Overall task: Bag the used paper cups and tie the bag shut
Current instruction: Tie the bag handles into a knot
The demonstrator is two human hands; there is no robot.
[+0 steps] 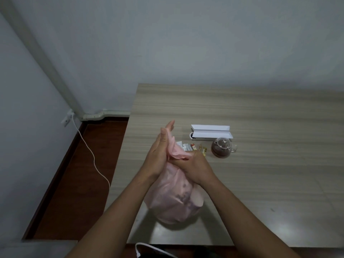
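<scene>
A pale pink plastic bag (171, 200) stands bulging on the wooden table (260, 174) near its left front corner. Dim shapes of cups show through its thin side. My right hand (195, 168) is closed around the gathered neck of the bag. Loose pink plastic fans out above that grip. My left hand (160, 155) presses against this loose top from the left, fingers mostly straight and pointing up, thumb side toward me.
Behind the bag lie several small sachets (193, 147). A glass teapot (222, 148) with dark tea and an open white box (211, 133) sit to the right. A white cable (93, 155) runs from a wall socket over the red-brown floor at left.
</scene>
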